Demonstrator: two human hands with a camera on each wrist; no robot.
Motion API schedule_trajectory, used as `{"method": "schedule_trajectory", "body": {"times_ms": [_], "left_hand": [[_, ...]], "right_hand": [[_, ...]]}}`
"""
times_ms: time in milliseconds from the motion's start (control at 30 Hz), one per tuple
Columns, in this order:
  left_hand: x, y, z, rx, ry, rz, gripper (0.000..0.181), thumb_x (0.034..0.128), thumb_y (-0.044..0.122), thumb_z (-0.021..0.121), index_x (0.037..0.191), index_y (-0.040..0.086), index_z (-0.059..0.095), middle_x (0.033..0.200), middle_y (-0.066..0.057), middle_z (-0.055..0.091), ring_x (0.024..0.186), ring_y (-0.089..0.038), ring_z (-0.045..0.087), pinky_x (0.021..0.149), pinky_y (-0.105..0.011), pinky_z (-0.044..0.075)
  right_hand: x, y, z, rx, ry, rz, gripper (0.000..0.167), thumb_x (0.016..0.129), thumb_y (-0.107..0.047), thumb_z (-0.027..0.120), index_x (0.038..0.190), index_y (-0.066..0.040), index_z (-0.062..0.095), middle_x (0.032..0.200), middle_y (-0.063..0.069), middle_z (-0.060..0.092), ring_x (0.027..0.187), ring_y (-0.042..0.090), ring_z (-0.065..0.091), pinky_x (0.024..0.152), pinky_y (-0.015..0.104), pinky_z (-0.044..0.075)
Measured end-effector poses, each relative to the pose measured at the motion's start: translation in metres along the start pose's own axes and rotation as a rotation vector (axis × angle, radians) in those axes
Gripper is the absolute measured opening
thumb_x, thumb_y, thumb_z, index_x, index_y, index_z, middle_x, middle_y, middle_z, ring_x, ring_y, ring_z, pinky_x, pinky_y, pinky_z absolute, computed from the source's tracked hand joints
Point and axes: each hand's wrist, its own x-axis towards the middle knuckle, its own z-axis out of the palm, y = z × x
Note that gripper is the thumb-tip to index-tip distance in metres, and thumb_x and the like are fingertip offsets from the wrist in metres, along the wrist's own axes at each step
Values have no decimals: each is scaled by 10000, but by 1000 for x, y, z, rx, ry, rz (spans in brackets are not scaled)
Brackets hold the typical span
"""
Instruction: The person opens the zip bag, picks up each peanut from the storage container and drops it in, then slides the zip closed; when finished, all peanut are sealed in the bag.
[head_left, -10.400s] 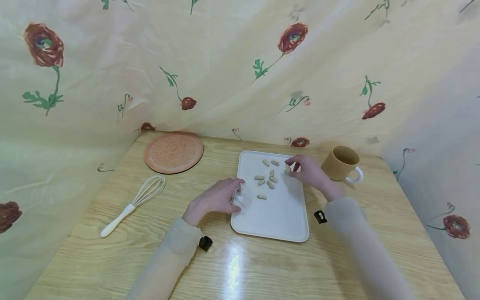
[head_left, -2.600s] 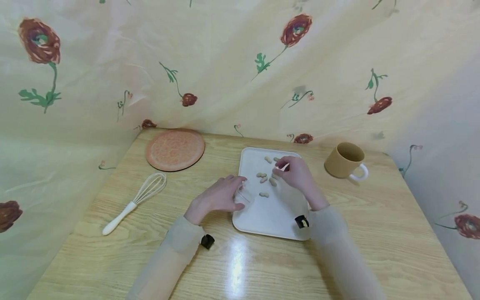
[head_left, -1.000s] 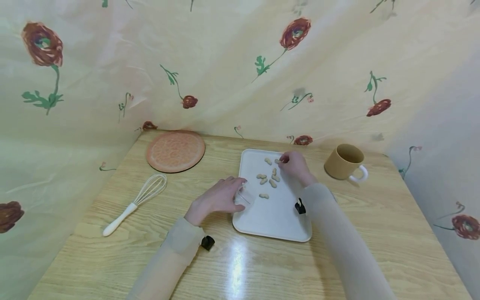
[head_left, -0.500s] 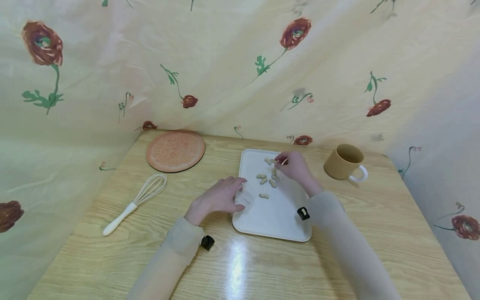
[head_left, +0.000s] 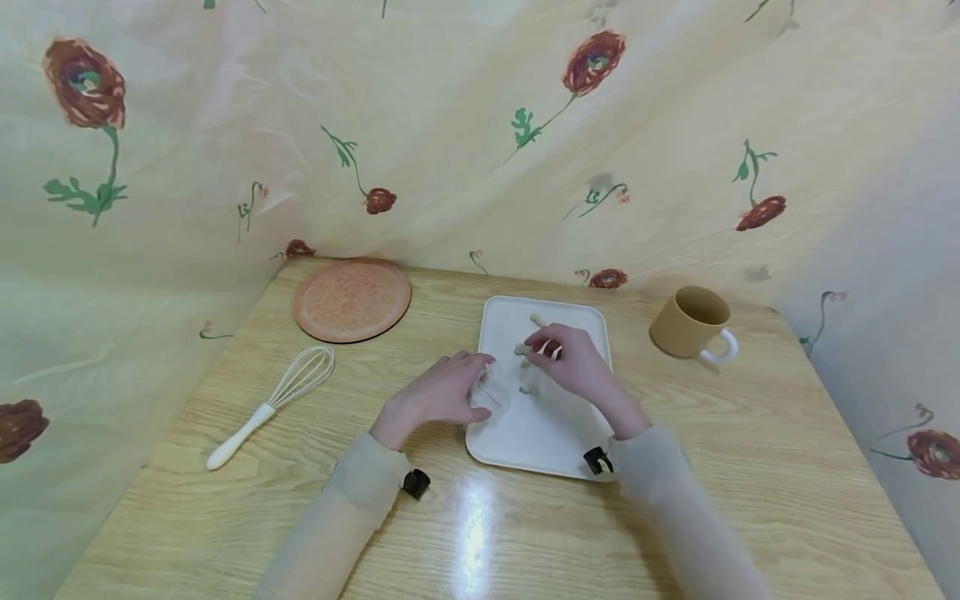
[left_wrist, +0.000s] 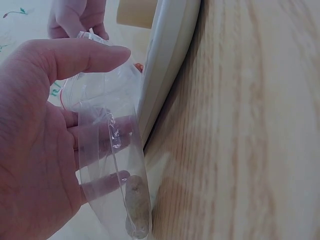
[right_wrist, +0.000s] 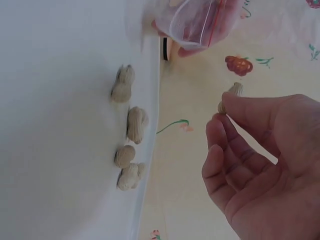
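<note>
My left hand point(head_left: 442, 392) holds a clear zip bag point(left_wrist: 102, 127) at the tray's left edge, thumb on one side and fingers on the other. The bag has a red line near its gaping mouth, and a peanut point(left_wrist: 137, 205) shows low inside it. Above the white tray point(head_left: 536, 437), my right hand point(head_left: 573, 362) pinches another peanut point(right_wrist: 237, 89) between thumb and forefinger, apart from the bag. Several loose peanuts point(right_wrist: 123, 84) lie on the tray, partly hidden under the right hand in the head view.
A tan mug point(head_left: 684, 325) with a white handle stands right of the tray. Back left lies an orange round mat point(head_left: 352, 300). A white whisk point(head_left: 258, 417) rests on the wooden table point(head_left: 360, 533) at the left. Flowered cloth point(head_left: 450, 125) hangs behind.
My right hand picked a peanut from the tray's far right part, lifted it and carried it left and nearer, toward the bag. The left hand has kept its place with the bag.
</note>
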Motion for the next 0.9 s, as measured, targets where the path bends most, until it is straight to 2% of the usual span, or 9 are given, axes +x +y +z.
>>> {"method": "schedule_trajectory", "body": {"times_ms": [133, 300, 567, 900], "left_hand": [[0, 0, 0, 2, 1, -1, 755, 855, 365, 756, 1468, 69, 428, 1303, -64, 576, 1249, -220, 493, 1066, -460, 377], [0, 1, -1, -6, 3, -1, 760, 849, 358, 766, 1467, 70, 429, 1278, -55, 582, 1230, -216, 500, 1060, -461, 379], [0, 2, -1, -2, 12, 2, 759, 843, 356, 767, 1461, 68, 433, 1246, -45, 588, 1215, -212, 503, 1045, -455, 386], [0, 2, 0, 9, 12, 6, 752, 845, 354, 766, 1457, 68, 437, 1245, -36, 589, 1212, -202, 503, 1035, -446, 393]], "right_hand": [[-11, -4, 9, -1, -64, -77, 136, 862, 23, 738, 986, -32, 736, 902, 38, 700, 763, 169, 616, 659, 308, 508], [-20, -10, 19, -38, -141, -123, 153, 862, 23, 737, 987, -66, 740, 921, -3, 693, 775, 128, 610, 669, 302, 508], [-26, -18, 25, -115, -153, -158, 173, 859, 32, 738, 1003, -62, 736, 946, 4, 670, 799, 129, 613, 721, 348, 534], [-28, -24, 28, -162, -185, -163, 176, 864, 38, 725, 1016, -49, 737, 961, 31, 674, 817, 153, 621, 741, 308, 527]]}}
